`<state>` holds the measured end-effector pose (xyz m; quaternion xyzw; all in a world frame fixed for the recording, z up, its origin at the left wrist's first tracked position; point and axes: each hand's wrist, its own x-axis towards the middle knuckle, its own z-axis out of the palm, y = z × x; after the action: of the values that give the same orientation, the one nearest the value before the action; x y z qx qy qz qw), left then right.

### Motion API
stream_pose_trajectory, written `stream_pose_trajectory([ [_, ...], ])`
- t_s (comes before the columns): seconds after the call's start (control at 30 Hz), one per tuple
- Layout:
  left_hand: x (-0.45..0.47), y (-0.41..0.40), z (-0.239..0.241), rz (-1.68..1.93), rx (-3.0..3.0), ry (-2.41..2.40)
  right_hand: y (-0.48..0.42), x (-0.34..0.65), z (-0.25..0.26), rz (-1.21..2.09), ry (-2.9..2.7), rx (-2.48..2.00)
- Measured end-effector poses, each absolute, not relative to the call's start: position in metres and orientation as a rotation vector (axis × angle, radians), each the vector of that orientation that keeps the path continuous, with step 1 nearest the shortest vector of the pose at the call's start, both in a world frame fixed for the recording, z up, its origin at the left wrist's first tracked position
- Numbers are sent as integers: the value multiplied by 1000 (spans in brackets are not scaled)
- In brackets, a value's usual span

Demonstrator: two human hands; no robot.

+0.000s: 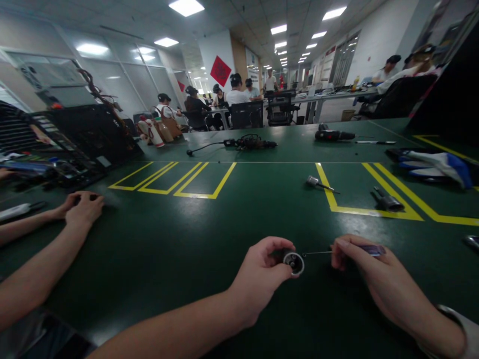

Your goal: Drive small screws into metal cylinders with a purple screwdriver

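My left hand (264, 274) grips a round metal cup-shaped part (294, 263) between thumb and fingers, its open end turned to the right and towards me. Small inner pieces show inside the rim. In my right hand (361, 262) is a screwdriver (372, 250) with a purplish handle and a thin shaft pointing left. Its tip is close to the cup's rim; whether the two touch I cannot tell. Beyond my hands lie a metal piece with a thin shaft (318, 184) and another cylindrical metal part (389, 200), near yellow tape marks.
Farther back on the green table (262, 209) are a tangle of dark cable (249, 142), a power drill (333, 133) and a pen-like rod (375, 142). Blue-white gloves (434, 164) lie at right. At left, a co-worker's hands (84, 207) rest near a black rack (86, 134).
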<state>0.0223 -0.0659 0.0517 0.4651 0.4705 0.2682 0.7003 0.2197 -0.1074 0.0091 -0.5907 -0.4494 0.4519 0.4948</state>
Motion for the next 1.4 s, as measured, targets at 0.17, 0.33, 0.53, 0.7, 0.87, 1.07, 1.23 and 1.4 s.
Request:
stream_pose_trajectory([
  [0.17, 21, -66, 52, 585, 1051, 1069, -109, 222, 11, 1082, -1207, -1519],
  [0.33, 23, -67, 54, 590, 1018, 1080, -113, 221, 23, 1003, -1433, -1635],
  [0.53, 24, -67, 54, 613, 1026, 1088, -113, 214, 22, 1232, -1006, -1468],
  [0.7, 23, -66, 53, 626, 1034, 1104, -115, 216, 25, 1367, -764, -1121],
  [0.87, 23, -68, 51, 644, 1040, 1063, -137, 211, 29, 897, -1403, -1169],
  [1.07, 21, -71, 44, 686, 1151, 993, -146, 198, 43, 361, -1896, -1096],
  [1.23, 19, -71, 37, 714, 1243, 937, -142, 191, 50, 209, -1955, -1024],
  [1.4, 18, -70, 31, 762, 1353, 931, -143, 188, 48, 158, -2008, -973],
])
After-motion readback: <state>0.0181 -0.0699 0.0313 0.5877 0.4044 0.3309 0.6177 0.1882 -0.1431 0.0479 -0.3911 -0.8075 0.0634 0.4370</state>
